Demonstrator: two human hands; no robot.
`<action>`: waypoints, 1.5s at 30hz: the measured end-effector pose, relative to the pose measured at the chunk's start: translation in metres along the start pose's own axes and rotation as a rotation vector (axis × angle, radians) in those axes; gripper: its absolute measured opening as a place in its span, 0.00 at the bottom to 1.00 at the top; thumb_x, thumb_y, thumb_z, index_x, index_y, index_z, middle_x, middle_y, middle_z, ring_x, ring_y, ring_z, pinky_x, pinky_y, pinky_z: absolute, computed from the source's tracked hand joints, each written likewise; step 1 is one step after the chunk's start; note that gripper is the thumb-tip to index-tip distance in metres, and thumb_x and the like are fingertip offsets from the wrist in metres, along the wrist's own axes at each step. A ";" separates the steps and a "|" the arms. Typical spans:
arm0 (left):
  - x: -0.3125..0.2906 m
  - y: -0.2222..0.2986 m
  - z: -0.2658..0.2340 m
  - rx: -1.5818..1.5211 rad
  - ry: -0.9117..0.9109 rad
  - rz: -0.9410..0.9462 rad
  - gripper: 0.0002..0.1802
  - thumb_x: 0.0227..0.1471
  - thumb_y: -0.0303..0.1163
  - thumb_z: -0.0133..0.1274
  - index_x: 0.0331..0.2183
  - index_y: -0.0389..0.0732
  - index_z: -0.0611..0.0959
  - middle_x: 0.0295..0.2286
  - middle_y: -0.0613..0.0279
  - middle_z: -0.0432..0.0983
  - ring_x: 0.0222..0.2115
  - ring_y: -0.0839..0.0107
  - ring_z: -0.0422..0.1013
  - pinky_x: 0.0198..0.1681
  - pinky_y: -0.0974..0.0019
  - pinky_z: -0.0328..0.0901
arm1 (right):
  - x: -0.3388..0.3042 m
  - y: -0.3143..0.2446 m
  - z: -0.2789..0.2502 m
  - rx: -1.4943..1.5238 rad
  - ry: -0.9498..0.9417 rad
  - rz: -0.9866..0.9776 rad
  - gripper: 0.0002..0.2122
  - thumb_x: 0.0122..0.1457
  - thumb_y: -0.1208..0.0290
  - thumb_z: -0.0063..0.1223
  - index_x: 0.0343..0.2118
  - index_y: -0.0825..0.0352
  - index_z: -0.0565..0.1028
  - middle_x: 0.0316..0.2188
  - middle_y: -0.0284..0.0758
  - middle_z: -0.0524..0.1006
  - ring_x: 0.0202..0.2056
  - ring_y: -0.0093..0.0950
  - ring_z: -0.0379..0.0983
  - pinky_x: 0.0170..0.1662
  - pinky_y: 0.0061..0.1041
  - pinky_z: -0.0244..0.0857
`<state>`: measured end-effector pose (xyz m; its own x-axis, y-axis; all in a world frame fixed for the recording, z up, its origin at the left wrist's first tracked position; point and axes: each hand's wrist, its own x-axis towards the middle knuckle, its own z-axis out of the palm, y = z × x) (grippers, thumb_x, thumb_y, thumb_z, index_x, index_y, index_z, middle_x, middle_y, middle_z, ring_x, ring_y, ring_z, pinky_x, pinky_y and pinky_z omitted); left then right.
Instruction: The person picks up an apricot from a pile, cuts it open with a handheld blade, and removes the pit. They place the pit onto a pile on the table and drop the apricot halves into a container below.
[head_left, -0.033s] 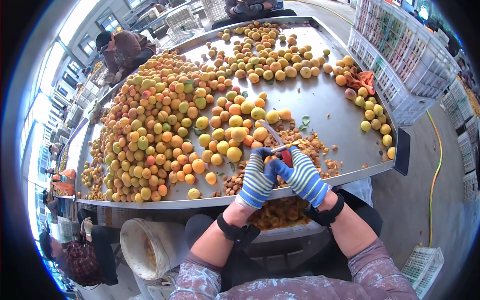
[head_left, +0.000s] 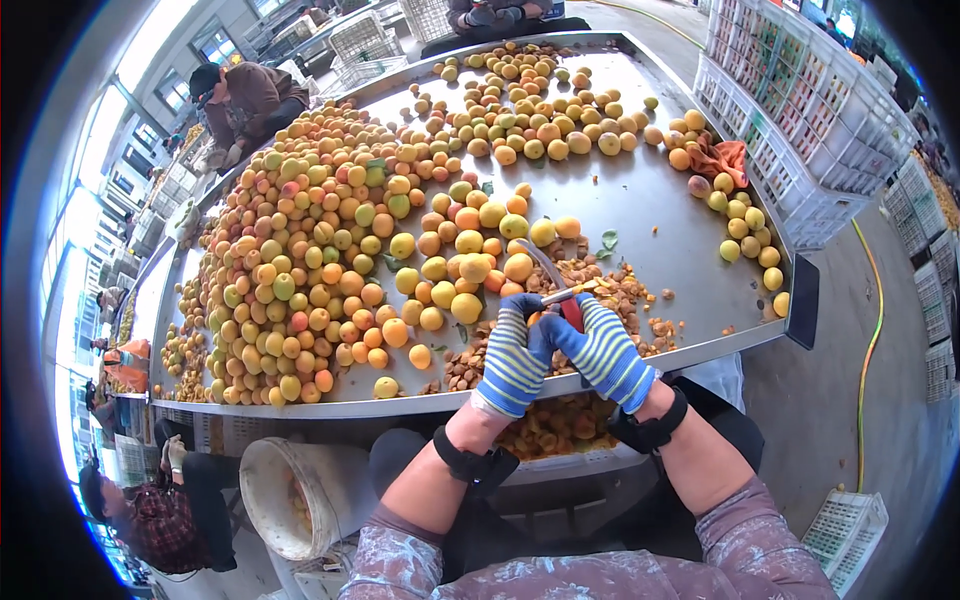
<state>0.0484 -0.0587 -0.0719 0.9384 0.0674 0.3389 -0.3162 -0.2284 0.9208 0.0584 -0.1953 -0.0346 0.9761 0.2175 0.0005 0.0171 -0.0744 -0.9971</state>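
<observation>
Both my hands wear blue, white and yellow-green striped gloves and meet over the near edge of a metal table [head_left: 690, 225]. My left hand [head_left: 517, 355] is closed round an apricot [head_left: 535, 319], of which only a small orange patch shows. In my closed right hand [head_left: 607, 350] is a red-handled tool [head_left: 572, 313]; a thin grey curved part rises from it, and its exact kind is unclear. Brown apricot pits [head_left: 612, 290] lie just beyond my fingers. Whole apricots [head_left: 320, 260] are heaped to the left, and a crate of split apricots [head_left: 560, 425] sits beneath my wrists.
White plastic crates [head_left: 800, 110] stand stacked past the table's right side. An orange-red cloth [head_left: 718, 160] lies near that edge beside more apricots. At lower left is a white bucket [head_left: 290, 500]. A yellow hose [head_left: 872, 340] runs along the floor. Other people sit around the table.
My hands stay almost still. A pale pointed part of the tool between them reaches slightly farther to the right.
</observation>
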 end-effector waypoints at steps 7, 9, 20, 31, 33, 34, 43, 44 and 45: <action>-0.005 0.015 -0.001 0.295 -0.086 0.159 0.24 0.56 0.26 0.44 0.54 0.36 0.64 0.22 0.51 0.76 0.19 0.55 0.73 0.23 0.58 0.66 | -0.002 -0.019 -0.015 0.303 -0.142 0.389 0.15 0.58 0.59 0.53 0.39 0.67 0.73 0.22 0.31 0.74 0.22 0.15 0.69 0.23 0.15 0.64; 0.000 0.023 -0.002 0.318 -0.111 0.303 0.29 0.56 0.26 0.44 0.58 0.35 0.58 0.20 0.52 0.75 0.18 0.54 0.73 0.22 0.57 0.66 | -0.002 -0.019 -0.016 0.322 -0.185 0.432 0.15 0.59 0.59 0.50 0.38 0.68 0.74 0.21 0.31 0.74 0.21 0.15 0.69 0.23 0.16 0.64; -0.006 0.026 0.006 -0.318 -0.071 -0.238 0.21 0.64 0.41 0.39 0.53 0.39 0.66 0.44 0.61 0.70 0.44 0.73 0.68 0.47 0.70 0.65 | -0.010 0.005 0.009 0.092 0.122 -0.158 0.13 0.56 0.67 0.52 0.39 0.72 0.73 0.23 0.39 0.77 0.24 0.24 0.75 0.28 0.25 0.68; -0.009 0.015 0.004 -0.320 0.025 -0.285 0.17 0.62 0.38 0.39 0.47 0.40 0.72 0.39 0.62 0.73 0.35 0.79 0.71 0.38 0.74 0.68 | -0.007 0.005 0.005 0.212 0.073 0.057 0.11 0.57 0.68 0.51 0.35 0.72 0.75 0.21 0.31 0.76 0.23 0.17 0.70 0.27 0.20 0.65; -0.008 0.014 0.006 -0.430 0.053 -0.353 0.17 0.61 0.38 0.38 0.46 0.41 0.73 0.38 0.62 0.73 0.34 0.78 0.72 0.36 0.74 0.69 | -0.007 0.005 0.008 0.304 0.081 0.064 0.11 0.57 0.68 0.50 0.35 0.72 0.75 0.22 0.29 0.75 0.25 0.15 0.68 0.28 0.18 0.65; -0.007 0.013 0.006 -0.541 0.082 -0.420 0.16 0.61 0.39 0.38 0.45 0.41 0.73 0.37 0.61 0.74 0.32 0.77 0.72 0.33 0.74 0.70 | -0.007 0.004 0.009 0.395 0.090 0.072 0.10 0.57 0.68 0.50 0.35 0.71 0.76 0.23 0.27 0.74 0.26 0.13 0.67 0.29 0.17 0.64; 0.002 0.021 -0.002 -0.897 0.188 -0.597 0.17 0.57 0.39 0.43 0.46 0.41 0.72 0.26 0.61 0.66 0.20 0.74 0.63 0.23 0.68 0.65 | -0.008 -0.004 -0.006 0.870 0.085 0.198 0.09 0.61 0.63 0.46 0.35 0.63 0.70 0.14 0.29 0.66 0.09 0.17 0.56 0.11 0.20 0.53; 0.003 0.021 -0.002 -0.899 0.190 -0.594 0.17 0.57 0.39 0.43 0.46 0.41 0.72 0.26 0.61 0.66 0.20 0.74 0.63 0.23 0.68 0.65 | -0.007 -0.008 -0.012 0.870 0.080 0.213 0.09 0.62 0.63 0.46 0.34 0.63 0.70 0.14 0.27 0.65 0.10 0.16 0.57 0.12 0.18 0.54; 0.004 0.020 0.000 -0.950 0.156 -0.569 0.18 0.57 0.38 0.44 0.47 0.40 0.71 0.26 0.61 0.66 0.22 0.72 0.64 0.25 0.67 0.66 | -0.007 -0.011 -0.013 0.816 0.087 0.178 0.08 0.62 0.63 0.46 0.35 0.63 0.70 0.15 0.27 0.66 0.11 0.16 0.58 0.12 0.17 0.54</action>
<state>0.0459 -0.0628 -0.0522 0.9735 0.0624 -0.2199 0.1130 0.7046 0.7005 0.0541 -0.2084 -0.0224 0.9631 0.1906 -0.1901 -0.2686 0.6341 -0.7251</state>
